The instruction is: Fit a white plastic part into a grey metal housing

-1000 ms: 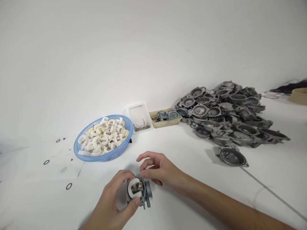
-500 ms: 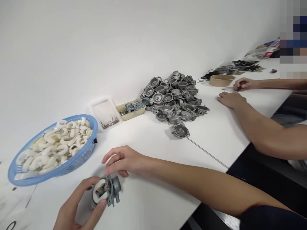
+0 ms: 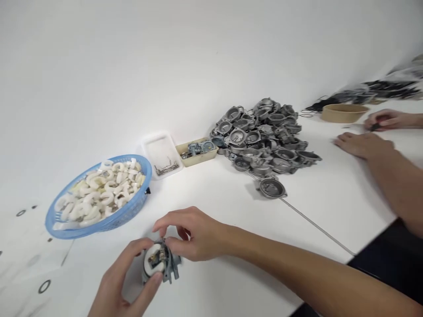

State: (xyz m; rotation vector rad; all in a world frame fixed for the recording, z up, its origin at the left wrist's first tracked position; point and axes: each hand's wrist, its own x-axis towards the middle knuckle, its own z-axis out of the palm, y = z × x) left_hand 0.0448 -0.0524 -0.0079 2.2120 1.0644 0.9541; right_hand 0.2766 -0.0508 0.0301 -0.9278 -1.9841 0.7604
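Note:
My left hand [image 3: 127, 277] grips a grey metal carburetor body [image 3: 172, 265] between thumb and fingers, just above or on the white table. Its open bowl side faces up and shows a white float [image 3: 159, 267] with small brass parts inside. My right hand [image 3: 191, 233] reaches in from the right, thumb and forefinger closed around a thin metal pin [image 3: 162, 241] at the far edge of the carburetor, beside the float. The pin's lower end is hard to make out.
Behind on the left stands a blue basket [image 3: 149, 176] of white floats. Beyond are a white tray [image 3: 160, 149] with metal pins, a beige tray [image 3: 201, 157] with carburetor parts, and a heap of grey bowls [image 3: 264, 136]. A thin rod [image 3: 317, 224] lies rightward. A co-worker's hands [image 3: 363, 143] work far right.
My right hand has come lower, its thumb and forefinger now closer to the carburetor's edge with the pin. The view has swung left, so everything appears shifted right.

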